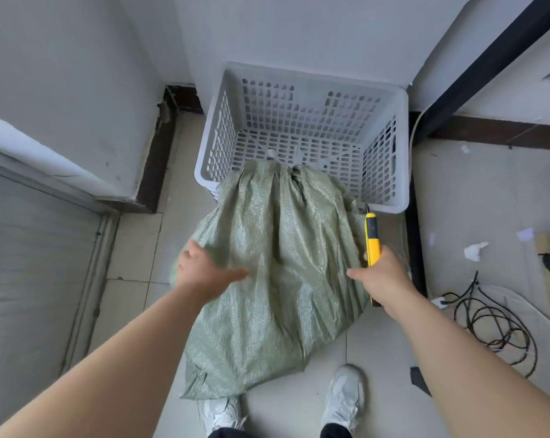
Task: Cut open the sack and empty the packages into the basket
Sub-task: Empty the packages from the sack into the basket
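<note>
Left hand rests spread on the green sack. Right hand grips a yellow utility knife. The tied sack neck leans over the basket rim.

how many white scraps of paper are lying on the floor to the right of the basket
4 that show: one scrap near the dark baseboard, a crumpled scrap right of the basket, a flat scrap farther right, and a faint scrap between. Others may be hidden.

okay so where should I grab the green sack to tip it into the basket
Judging by its pose, grip the sack at its near bottom corners, from your side: the tied neck already rests over the basket rim, so lifting the floor end should tip the load forward.
</note>
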{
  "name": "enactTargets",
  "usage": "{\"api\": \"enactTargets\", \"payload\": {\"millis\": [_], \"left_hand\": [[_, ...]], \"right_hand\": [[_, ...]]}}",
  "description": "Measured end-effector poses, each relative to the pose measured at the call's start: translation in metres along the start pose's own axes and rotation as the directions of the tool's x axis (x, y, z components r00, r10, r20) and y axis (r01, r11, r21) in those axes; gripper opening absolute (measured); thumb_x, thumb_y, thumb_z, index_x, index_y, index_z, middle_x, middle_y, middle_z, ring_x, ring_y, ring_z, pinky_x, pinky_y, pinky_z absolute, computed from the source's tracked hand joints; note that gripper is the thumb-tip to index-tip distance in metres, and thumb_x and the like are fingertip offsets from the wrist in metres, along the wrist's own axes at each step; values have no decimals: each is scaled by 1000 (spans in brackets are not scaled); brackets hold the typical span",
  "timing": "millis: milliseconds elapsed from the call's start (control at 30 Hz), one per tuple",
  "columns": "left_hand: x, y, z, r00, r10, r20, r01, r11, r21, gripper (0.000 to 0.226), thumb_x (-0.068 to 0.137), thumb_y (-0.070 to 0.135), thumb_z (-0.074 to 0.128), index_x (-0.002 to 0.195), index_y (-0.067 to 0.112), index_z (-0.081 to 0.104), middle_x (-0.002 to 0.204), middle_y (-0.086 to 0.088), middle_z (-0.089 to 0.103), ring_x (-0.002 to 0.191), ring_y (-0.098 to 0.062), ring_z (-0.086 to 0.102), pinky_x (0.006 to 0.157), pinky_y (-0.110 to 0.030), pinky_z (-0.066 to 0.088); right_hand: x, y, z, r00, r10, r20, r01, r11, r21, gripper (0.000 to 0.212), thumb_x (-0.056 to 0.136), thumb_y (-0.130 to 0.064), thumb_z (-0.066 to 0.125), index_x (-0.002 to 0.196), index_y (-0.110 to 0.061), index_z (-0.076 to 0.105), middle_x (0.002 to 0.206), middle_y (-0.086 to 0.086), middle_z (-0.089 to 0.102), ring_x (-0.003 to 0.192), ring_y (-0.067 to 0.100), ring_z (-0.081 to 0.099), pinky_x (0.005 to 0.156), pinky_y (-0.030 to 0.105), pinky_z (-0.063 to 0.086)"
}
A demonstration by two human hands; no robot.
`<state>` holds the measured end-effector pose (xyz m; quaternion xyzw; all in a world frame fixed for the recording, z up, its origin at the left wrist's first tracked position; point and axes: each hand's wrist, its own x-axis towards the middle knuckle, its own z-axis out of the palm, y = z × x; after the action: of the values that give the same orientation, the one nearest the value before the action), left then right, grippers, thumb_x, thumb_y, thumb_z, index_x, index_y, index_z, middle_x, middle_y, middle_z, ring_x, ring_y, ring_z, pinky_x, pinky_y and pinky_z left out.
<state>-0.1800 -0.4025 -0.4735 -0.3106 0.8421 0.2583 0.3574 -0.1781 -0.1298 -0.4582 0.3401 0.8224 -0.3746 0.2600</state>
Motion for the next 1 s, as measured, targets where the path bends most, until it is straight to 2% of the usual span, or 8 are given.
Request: {"api": "enactTargets", "payload": {"millis": [100, 167, 233, 333, 467, 567, 767, 1000], "left_hand": [[-2, -34, 27, 985, -135, 105, 135, 991, 10, 138, 49, 54, 87, 147, -4, 9, 143, -25, 37, 124, -36, 48, 102, -42, 44], [2, -47, 42, 986, -120, 120, 127, 990, -55, 102, 66, 41, 84, 139, -3, 28, 124, -19, 55, 102, -29, 59, 85, -34, 49], [9, -54, 52, 996, -49, 81, 55, 996, -76, 58, 74, 31, 79, 116, 2, 52, 96, -11, 63, 77, -23, 59, 64, -31, 48], [11, -55, 56, 996, 83, 25, -82, 996, -39, 23, 78, 20, 76, 83, 10, 56, 69, -1, 53, 59, -18, 49, 45, -26, 34], [1, -54, 45, 980, 180, -87, -184, 982, -42, 30, 85, 18, 67, 67, 17, 44, 63, 0, 48, 53, -16, 41, 45, -27, 28], [-13, -48, 30, 962, 195, -188, -213, 974, -78, 24, 90, 16, 59, 75, 10, 42, 64, -2, 44, 53, -17, 39, 46, -29, 27], [-48, -19, -25, 937, 153, -314, -216, 960, -176, 15, 96, 20, 46, 97, 5, 44, 79, -6, 53, 75, -32, 51, 63, -36, 37], [-100, 32, -84, 906, 179, -385, -259, 951, -169, 16, 99, 23, 38, 95, 7, 39, 88, -10, 52, 80, -34, 48, 68, -39, 35]], "right_hand": [[-1, 22, 22, 1000, 10, 1, -10, 998, -60, 36, 77, -11, 72, 103, -10, 47, 88, 8, 50, 77, 26, 49, 60, 32, 37], [5, 32, 35, 999, -17, -37, 14, 997, -76, 34, 76, -11, 73, 98, -12, 47, 89, 7, 51, 78, 27, 50, 62, 32, 38], [14, 40, 44, 988, -89, -126, 72, 989, -133, 31, 75, -12, 73, 92, -12, 47, 91, 10, 52, 78, 28, 51, 65, 31, 38], [22, 50, 49, 962, -144, -232, 118, 985, -123, 23, 78, -12, 70, 85, -10, 48, 73, 4, 49, 69, 28, 49, 61, 31, 36], [17, 49, 47, 958, -120, -259, 119, 993, -20, 14, 87, -19, 60, 91, -9, 51, 70, 3, 48, 69, 29, 49, 63, 34, 40], [4, 36, 33, 964, -109, -242, 120, 992, 30, 13, 90, -20, 55, 96, -10, 50, 77, 7, 51, 71, 29, 51, 66, 38, 43], [-29, -19, -26, 941, -160, -299, 200, 974, 108, 8, 89, -17, 51, 87, -12, 46, 67, 2, 45, 59, 25, 44, 60, 37, 40], [-71, -99, -94, 927, -220, -304, 300, 921, 248, 22, 87, -10, 51, 70, -19, 38, 61, 2, 38, 48, 18, 34, 46, 29, 29]]}}
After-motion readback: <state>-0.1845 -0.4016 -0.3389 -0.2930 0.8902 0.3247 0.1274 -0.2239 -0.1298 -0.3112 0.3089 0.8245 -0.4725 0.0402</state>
